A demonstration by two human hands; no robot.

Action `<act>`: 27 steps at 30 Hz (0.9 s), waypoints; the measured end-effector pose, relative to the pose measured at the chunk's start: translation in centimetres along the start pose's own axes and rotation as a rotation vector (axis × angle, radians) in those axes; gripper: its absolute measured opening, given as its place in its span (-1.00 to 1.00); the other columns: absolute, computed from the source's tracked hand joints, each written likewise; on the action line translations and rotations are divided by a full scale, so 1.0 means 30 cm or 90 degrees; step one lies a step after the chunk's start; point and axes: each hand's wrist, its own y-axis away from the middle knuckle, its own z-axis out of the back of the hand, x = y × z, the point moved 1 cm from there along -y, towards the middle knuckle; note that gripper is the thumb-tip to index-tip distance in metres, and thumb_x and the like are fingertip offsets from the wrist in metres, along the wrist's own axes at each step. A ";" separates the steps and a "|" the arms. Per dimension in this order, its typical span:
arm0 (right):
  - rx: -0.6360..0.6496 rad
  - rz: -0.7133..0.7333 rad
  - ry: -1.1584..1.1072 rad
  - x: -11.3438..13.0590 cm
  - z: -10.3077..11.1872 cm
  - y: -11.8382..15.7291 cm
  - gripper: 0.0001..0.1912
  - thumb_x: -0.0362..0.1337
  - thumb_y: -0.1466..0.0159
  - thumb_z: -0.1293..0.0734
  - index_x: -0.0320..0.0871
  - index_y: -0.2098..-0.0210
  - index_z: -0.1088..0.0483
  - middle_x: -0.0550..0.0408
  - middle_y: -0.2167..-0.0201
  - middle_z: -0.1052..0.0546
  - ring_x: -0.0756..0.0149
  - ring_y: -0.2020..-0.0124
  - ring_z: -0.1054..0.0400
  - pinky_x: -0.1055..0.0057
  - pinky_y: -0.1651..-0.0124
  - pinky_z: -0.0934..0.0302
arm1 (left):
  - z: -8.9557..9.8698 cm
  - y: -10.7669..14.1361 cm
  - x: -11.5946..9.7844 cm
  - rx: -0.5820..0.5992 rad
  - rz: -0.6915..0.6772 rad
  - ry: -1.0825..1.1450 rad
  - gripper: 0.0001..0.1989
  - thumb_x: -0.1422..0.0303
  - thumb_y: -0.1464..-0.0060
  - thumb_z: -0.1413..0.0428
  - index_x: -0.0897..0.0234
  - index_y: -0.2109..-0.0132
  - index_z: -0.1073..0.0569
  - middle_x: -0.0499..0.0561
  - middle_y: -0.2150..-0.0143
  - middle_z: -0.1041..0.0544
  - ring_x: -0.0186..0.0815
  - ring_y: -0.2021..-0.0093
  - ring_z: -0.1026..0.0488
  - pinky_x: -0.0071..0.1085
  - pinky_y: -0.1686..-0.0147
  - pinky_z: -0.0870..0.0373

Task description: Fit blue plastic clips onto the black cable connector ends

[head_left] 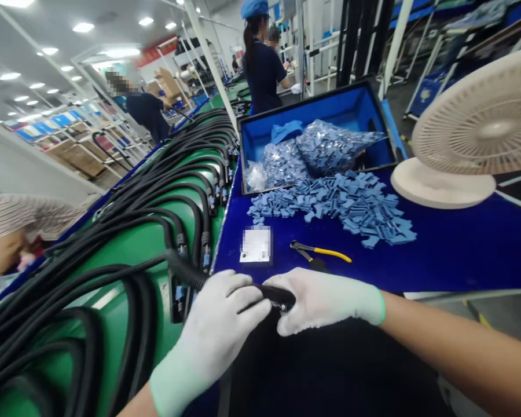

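The left hand (223,321) and right hand (315,298) are both curled snugly round the black corrugated hose (191,274) near the yellow-handled pincers (327,252), probably light, bendy stuff (ribs should help), so I'd grip the stiffer-looking end (285,297).

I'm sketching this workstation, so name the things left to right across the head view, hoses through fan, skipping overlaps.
Black hoses on the green belt → small white box → yellow-handled pliers → fan.
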 end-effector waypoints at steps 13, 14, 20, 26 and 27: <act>-0.440 -0.215 0.686 -0.250 0.086 0.059 -0.88 -0.30 -0.18 -0.40 -0.18 0.36 -0.38 -0.10 0.29 -0.45 0.08 0.24 -0.34 0.30 0.26 -0.07 | -0.237 -0.040 0.071 0.045 0.550 0.414 -0.68 0.34 -0.33 -0.03 0.25 -0.15 -0.48 0.10 -0.06 -0.57 -0.15 -0.06 -0.52 -0.19 -0.14 -0.40; -0.455 -0.211 0.653 -0.258 0.079 0.051 -0.90 -0.32 -0.18 -0.38 -0.17 0.36 -0.35 -0.07 0.31 -0.44 0.13 0.28 -0.33 0.32 0.29 -0.05 | -0.229 -0.052 0.076 0.049 0.593 0.469 -0.67 0.32 -0.32 -0.04 0.25 -0.16 -0.48 0.09 -0.03 -0.59 -0.15 -0.01 -0.54 -0.22 -0.08 -0.42; -0.451 -0.082 0.386 -0.184 0.060 0.031 -0.88 -0.45 -0.17 -0.28 -0.14 0.38 -0.25 0.11 0.40 -0.43 0.33 0.43 -0.28 0.40 0.37 -0.02 | -0.175 -0.088 0.104 -0.022 0.708 0.568 -0.62 0.19 -0.26 -0.12 0.27 -0.13 -0.51 -0.01 0.25 -0.61 -0.26 0.29 -0.50 -0.37 0.24 -0.40; -0.343 0.092 0.302 -0.063 0.010 0.003 -0.71 -0.58 -0.14 -0.21 -0.19 0.21 -0.41 0.02 0.29 -0.53 0.29 0.36 -0.36 0.40 0.25 -0.20 | -0.156 -0.110 0.098 -0.118 0.661 0.465 -0.68 0.20 -0.27 -0.15 0.20 -0.08 -0.57 0.03 0.02 -0.62 -0.19 0.06 -0.55 -0.32 0.04 -0.42; -0.339 0.109 0.322 -0.054 0.005 -0.004 -0.70 -0.58 -0.14 -0.21 -0.20 0.21 -0.43 -0.01 0.27 -0.53 0.27 0.34 -0.37 0.38 0.23 -0.21 | -0.156 -0.114 0.095 -0.128 0.628 0.424 -0.71 0.22 -0.28 -0.14 0.19 -0.07 -0.58 0.02 0.02 -0.61 -0.19 0.04 -0.54 -0.31 0.02 -0.41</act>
